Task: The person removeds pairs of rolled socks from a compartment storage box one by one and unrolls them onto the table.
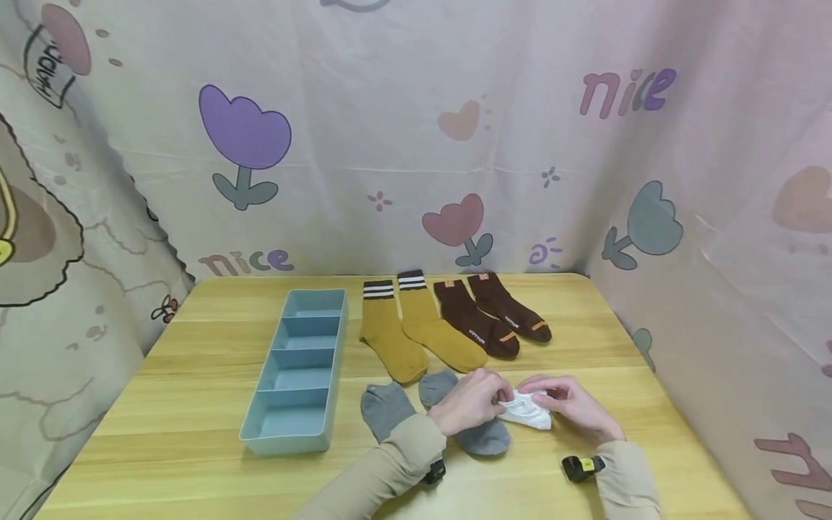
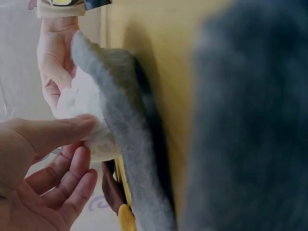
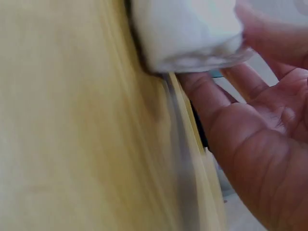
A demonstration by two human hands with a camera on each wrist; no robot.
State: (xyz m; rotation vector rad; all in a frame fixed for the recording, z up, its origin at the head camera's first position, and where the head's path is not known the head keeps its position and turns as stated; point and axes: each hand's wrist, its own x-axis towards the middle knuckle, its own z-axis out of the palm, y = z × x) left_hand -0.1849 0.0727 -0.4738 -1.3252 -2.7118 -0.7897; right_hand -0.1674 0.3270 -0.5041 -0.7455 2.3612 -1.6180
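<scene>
A white sock [image 1: 523, 410], bunched into a small bundle, lies between both hands low over the table. My left hand [image 1: 469, 401] pinches its left end between thumb and forefinger, the other fingers loosely bent in the left wrist view. On the opposite end, my right hand [image 1: 575, 406] grips the bundle with thumb and fingers. The right wrist view shows the rounded white fabric [image 3: 187, 33] close against the wood. Under the left hand and forearm lie two grey socks, one [image 1: 386, 406] on the left and another [image 1: 484, 438] partly hidden by that hand.
A blue-grey divided box [image 1: 331, 390] with several compartments stands left of the socks. Behind the hands lie two mustard socks [image 1: 393, 347] with striped cuffs and two dark brown socks [image 1: 477, 318]. A patterned curtain [image 1: 364, 144] hangs along the back of the wooden table [image 1: 182, 404].
</scene>
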